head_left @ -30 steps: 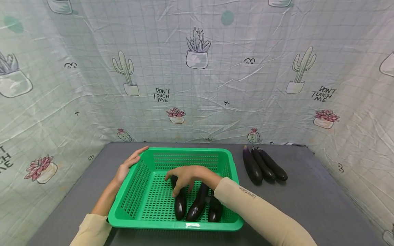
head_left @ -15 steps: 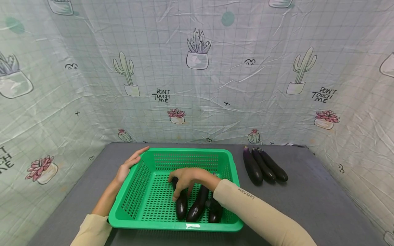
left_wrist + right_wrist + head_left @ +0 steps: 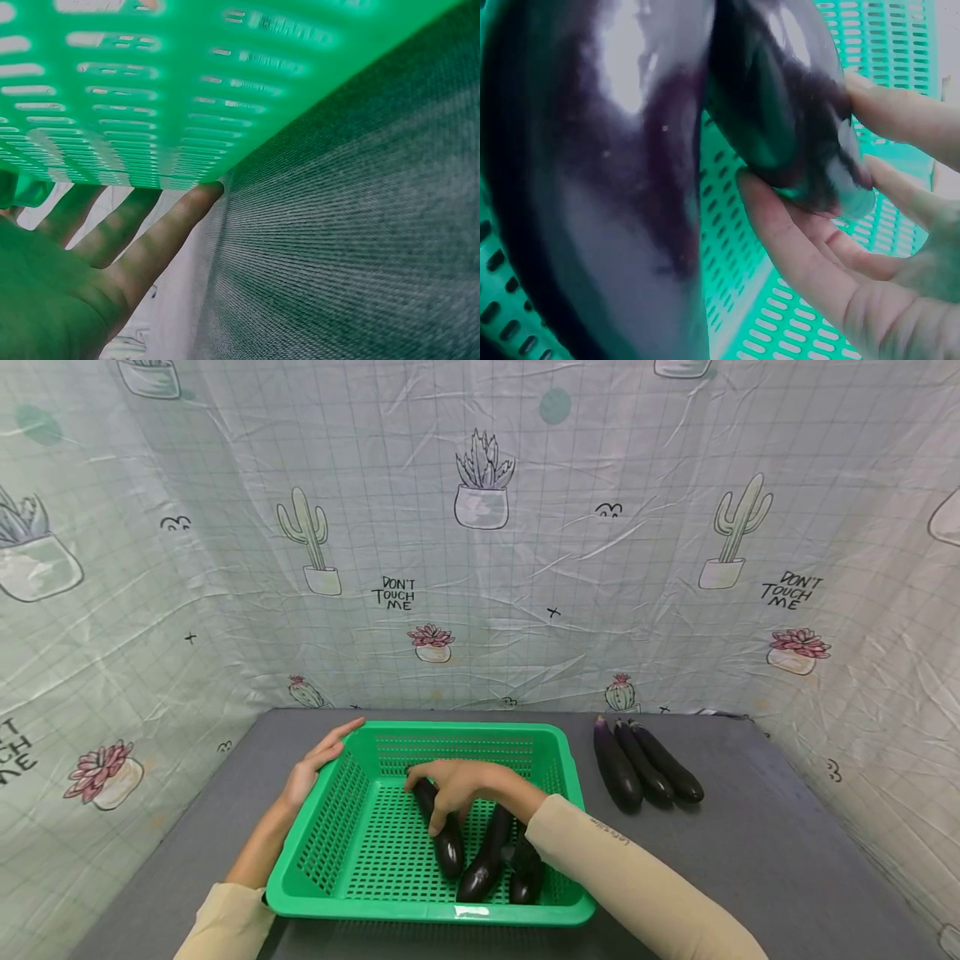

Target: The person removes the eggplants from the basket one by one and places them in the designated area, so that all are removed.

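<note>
A green perforated basket holds three dark eggplants. My right hand is inside it, gripping the leftmost eggplant near its upper end. That eggplant leans, its lower end toward the middle eggplant; the third eggplant is partly hidden by my forearm. In the right wrist view, fingers and thumb curl around the held eggplant, and another one fills the left side. My left hand rests along the basket's left side. The left wrist view has its fingers straight against the outer wall.
Right of the basket, three more eggplants lie side by side on the dark grey tabletop. A pale sheet printed with cacti hangs behind the table and along both sides.
My right hand has swung the leftmost eggplant's lower end slightly right and away from the basket's near wall. The left hand and the basket stay where they were.
</note>
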Demonstrator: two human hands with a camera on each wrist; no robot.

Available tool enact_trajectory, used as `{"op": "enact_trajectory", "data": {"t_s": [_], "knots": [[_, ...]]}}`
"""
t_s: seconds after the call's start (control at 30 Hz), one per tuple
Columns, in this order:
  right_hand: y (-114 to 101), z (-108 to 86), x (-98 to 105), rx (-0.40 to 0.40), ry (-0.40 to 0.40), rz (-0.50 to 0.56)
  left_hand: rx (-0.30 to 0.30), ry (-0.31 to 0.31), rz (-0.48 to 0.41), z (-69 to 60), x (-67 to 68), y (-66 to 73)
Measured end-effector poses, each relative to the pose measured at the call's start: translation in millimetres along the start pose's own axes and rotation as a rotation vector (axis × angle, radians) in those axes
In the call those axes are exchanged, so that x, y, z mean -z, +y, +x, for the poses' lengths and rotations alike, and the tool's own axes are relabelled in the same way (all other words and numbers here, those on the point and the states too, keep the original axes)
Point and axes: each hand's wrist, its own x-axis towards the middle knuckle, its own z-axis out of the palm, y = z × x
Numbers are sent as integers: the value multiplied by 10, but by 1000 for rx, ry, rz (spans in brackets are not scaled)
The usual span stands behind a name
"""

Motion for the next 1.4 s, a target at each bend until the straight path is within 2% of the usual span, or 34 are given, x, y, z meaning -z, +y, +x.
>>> {"op": "enact_trajectory", "data": {"t_s": [0.2,0.4,0.6,0.9,0.93,1.17,1.4], "knots": [[-21,-18,51,27,38,4,-6,14,43,14,-4,-6],[-39,-54,111,80,74,35,11,-11,-26,13,-4,-4],[-50,-107,164,143,113,40,7,20,50,9,-19,2],[-68,-218,221,254,133,25,21,42,109,-8,-20,5],[-70,-235,229,259,140,26,21,40,107,-12,-21,3],[-77,-365,274,265,169,83,37,-20,-75,-35,-9,1],[-57,-498,331,296,226,134,23,-26,-84,-37,-6,-9]]}}
